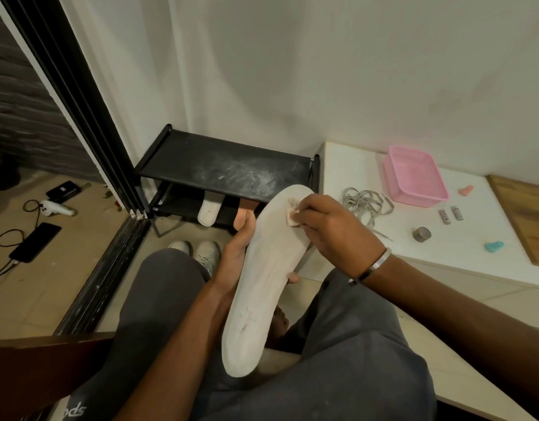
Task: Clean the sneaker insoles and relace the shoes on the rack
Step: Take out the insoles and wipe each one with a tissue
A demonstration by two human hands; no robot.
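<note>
My left hand (236, 253) grips a long white insole (262, 284) from below, thumb on its left edge, holding it tilted over my lap. My right hand (326, 229) pinches a small pinkish eraser (291, 215) against the insole's toe end. A pair of white sneakers (198, 252) stands on the floor before the black shoe rack (219, 165). On the rack's lower shelf lie a white insole (208, 209) and an orange one (242, 214). Grey laces (365, 205) lie in a heap on the white platform (353, 165).
The platform also holds a pink basket (414, 180), two small tubes (450, 214), a small grey roll (421, 233), a teal eraser (494, 247) and a peach one (465, 190). Left of the black door track (110, 253) lie phones and cables (34, 241).
</note>
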